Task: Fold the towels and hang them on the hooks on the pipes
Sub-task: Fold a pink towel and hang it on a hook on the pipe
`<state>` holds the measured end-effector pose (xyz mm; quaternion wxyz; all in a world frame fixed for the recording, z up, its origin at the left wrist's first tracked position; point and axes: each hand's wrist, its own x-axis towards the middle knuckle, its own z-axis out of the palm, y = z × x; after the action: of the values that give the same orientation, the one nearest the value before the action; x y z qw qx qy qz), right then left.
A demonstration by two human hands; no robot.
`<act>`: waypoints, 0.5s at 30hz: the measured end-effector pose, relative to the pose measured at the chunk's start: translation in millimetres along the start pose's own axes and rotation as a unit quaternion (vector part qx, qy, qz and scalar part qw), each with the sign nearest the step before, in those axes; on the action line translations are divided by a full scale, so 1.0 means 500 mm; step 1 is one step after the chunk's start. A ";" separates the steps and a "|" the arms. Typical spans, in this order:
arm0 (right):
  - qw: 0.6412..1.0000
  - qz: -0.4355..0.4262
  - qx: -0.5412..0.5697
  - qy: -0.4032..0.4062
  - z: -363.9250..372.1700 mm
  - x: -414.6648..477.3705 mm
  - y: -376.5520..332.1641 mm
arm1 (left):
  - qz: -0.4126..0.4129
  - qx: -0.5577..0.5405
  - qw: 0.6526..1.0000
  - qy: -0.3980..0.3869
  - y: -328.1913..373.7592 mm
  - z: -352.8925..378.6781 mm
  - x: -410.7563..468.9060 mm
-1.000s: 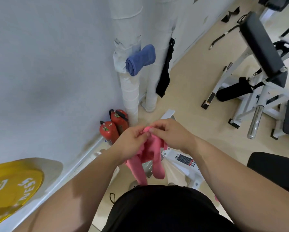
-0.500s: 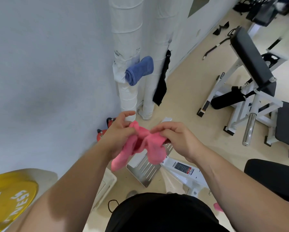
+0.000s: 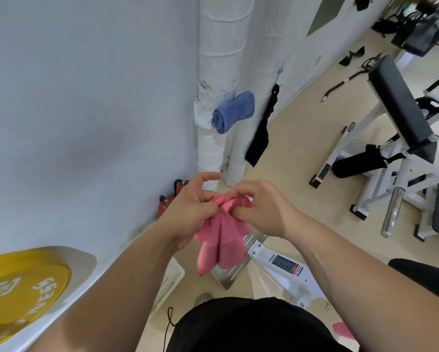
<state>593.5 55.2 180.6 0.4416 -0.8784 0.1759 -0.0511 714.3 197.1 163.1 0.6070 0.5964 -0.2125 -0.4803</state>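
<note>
A pink towel [image 3: 222, 243] hangs bunched in front of me, pinched at its top by both hands. My left hand [image 3: 190, 209] grips its left top edge with the index finger sticking out. My right hand [image 3: 261, 209] pinches the right top edge, close beside the left. Two white wrapped pipes [image 3: 214, 72] stand in the wall corner ahead. A folded blue towel [image 3: 232, 111] hangs on the nearer pipe. A black cloth [image 3: 260, 138] hangs from the farther pipe [image 3: 257, 59]. The hooks themselves are hidden by the cloths.
Red fire extinguishers [image 3: 166, 203] stand on the floor by the wall, partly behind my left hand. A weight bench [image 3: 401, 105] on a white frame fills the right. A yellow weight plate [image 3: 22, 285] sits at lower left. A metal footplate [image 3: 235, 271] lies below the towel.
My hands have drawn closer together and gathered the pink towel's top edges, so it hangs lower in folds. The view has tilted up towards the pipes.
</note>
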 end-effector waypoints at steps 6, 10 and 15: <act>0.998 0.053 -0.003 0.029 0.012 0.031 0.001 | 0.009 0.124 0.989 0.078 -0.025 -0.034 -0.013; 0.987 0.101 0.075 0.096 0.000 0.043 0.013 | 0.024 0.160 0.983 0.086 -0.048 -0.067 -0.025; 0.982 0.119 0.097 0.114 -0.011 0.049 0.020 | 0.037 0.079 0.988 0.126 -0.042 -0.056 -0.021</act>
<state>612.3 36.8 174.5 0.5044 -0.7929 0.3221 -0.1146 725.8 223.9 141.5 0.5970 0.6903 -0.1933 -0.3602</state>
